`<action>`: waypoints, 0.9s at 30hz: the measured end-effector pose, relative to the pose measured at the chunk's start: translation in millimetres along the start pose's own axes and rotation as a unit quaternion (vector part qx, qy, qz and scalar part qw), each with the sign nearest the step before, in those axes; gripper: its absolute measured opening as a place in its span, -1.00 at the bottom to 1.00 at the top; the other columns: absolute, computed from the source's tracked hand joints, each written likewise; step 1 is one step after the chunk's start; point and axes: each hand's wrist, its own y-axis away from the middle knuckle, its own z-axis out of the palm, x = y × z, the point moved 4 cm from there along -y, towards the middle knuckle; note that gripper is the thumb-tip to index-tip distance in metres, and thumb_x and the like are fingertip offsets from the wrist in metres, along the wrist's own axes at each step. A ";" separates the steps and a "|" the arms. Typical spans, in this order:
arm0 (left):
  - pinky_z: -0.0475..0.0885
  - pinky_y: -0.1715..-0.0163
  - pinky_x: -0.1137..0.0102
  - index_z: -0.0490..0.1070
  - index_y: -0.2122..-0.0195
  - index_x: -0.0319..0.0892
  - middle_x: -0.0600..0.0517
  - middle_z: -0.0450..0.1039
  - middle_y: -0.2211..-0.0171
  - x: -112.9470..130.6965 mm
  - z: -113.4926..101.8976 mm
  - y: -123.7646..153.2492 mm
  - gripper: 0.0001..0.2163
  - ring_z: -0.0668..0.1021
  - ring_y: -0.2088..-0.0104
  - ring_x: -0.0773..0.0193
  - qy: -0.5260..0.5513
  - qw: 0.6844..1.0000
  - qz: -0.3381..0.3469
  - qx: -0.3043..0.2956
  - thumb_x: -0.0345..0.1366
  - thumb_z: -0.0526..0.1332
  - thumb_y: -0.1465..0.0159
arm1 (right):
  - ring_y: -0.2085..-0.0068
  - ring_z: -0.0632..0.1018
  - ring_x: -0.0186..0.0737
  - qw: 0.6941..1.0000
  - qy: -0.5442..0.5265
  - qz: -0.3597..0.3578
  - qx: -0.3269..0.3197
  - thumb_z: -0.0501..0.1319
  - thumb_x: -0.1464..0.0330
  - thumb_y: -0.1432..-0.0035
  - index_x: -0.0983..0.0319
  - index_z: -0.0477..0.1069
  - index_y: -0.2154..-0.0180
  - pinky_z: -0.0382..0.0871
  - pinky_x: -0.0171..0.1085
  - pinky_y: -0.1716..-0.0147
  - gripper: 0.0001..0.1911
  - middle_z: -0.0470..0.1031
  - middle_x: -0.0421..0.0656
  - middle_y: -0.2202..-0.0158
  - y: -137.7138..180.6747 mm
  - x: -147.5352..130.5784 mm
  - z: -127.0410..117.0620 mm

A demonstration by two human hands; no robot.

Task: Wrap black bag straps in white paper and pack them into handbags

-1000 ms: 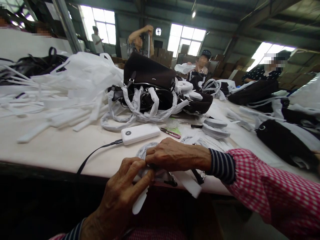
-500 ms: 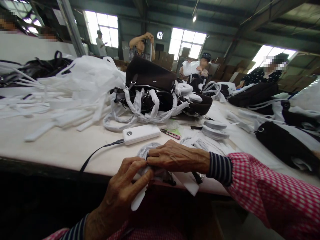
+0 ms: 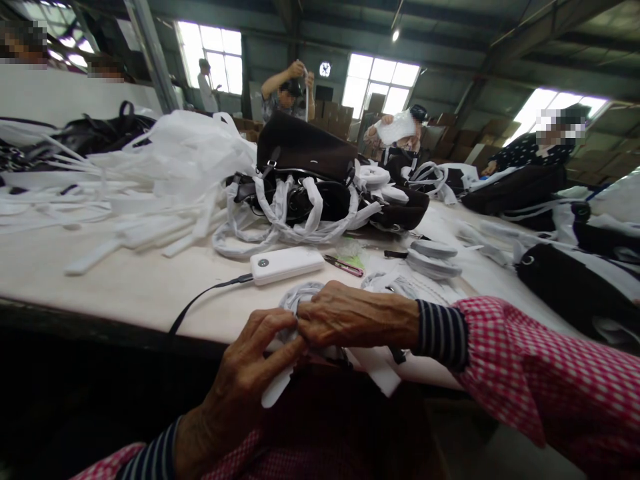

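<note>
My left hand [image 3: 253,363] and my right hand [image 3: 350,317] meet at the near edge of the table [image 3: 125,287], both closed on a white foam strip [image 3: 277,390] wound round a dark strap with a metal clip [image 3: 397,353]. The strip's loose end hangs down below my left fingers. A coil of the same white wrap [image 3: 300,293] lies just behind my hands. What sits inside the wrap is hidden by my fingers.
A white power bank [image 3: 286,265] with a black cable [image 3: 200,300] lies beyond my hands. Behind it stand dark handbags [image 3: 305,157] with wrapped straps, a heap of white strips [image 3: 125,220] to the left, stacked foam discs [image 3: 433,257] and small cutters [image 3: 343,265] to the right. Other people work further along.
Both hands stay closed on the wrapped strap, shifted slightly right with small finger movement. The view has tipped a little upward.
</note>
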 end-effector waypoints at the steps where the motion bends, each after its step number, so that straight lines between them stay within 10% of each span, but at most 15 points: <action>1: 0.49 0.04 0.14 0.47 -0.09 -0.25 -0.22 0.40 -0.01 -0.5 0.1 0.0 -0.70 0.46 -0.03 0.01 0.007 1.000 -0.002 -0.001 -0.55 0.25 -0.34 | 0.44 0.28 -0.30 1.000 0.007 -0.002 -0.001 0.08 0.44 -0.51 0.22 0.34 0.39 0.00 -0.19 0.46 -0.67 0.41 -0.20 0.39 -0.6 0.3 0.4; 14: 0.52 0.07 0.23 0.51 0.01 -0.24 -0.18 0.44 0.07 -1.7 -6.8 -8.2 -0.80 0.48 0.02 0.08 -0.002 0.999 -0.020 -0.041 -0.49 0.29 -0.35 | 0.30 0.44 -0.31 0.978 -0.183 0.059 0.082 0.18 0.56 -0.36 0.29 0.47 0.16 0.21 -0.32 0.30 -0.87 0.52 -0.15 0.25 9.1 22.3 0.1; 20: 0.52 0.07 0.32 0.56 -0.01 -0.04 -0.04 0.52 0.00 -10.0 -29.0 -24.9 -0.70 0.54 0.06 0.14 0.082 0.976 -0.096 -0.176 -0.03 0.18 -0.44 | 0.33 0.41 -0.31 0.976 -0.172 0.110 0.076 0.15 0.55 -0.38 0.30 0.46 0.17 0.20 -0.31 0.32 -0.87 0.47 -0.15 0.24 10.7 18.6 0.9; 23: 0.47 0.12 0.41 0.61 0.20 -0.04 0.06 0.57 0.16 -24.2 -32.9 -43.7 -0.54 0.58 0.18 0.24 0.145 0.941 -0.192 -0.238 -0.12 -0.10 -0.54 | 0.30 0.43 -0.30 0.975 -0.166 0.115 0.090 0.14 0.53 -0.40 0.29 0.47 0.18 0.24 -0.31 0.27 -0.86 0.49 -0.13 0.23 11.2 16.0 1.5; 27: 0.37 0.26 0.39 0.54 0.42 -0.14 0.07 0.53 0.40 -36.7 -21.1 -69.0 -0.71 0.54 0.33 0.21 0.042 0.918 -0.260 -0.296 -0.18 0.15 -0.39 | 0.21 0.50 -0.25 0.967 -0.191 0.120 0.119 0.16 0.55 -0.37 0.31 0.48 0.10 0.33 -0.29 0.19 -0.84 0.55 -0.07 0.16 13.9 17.8 5.6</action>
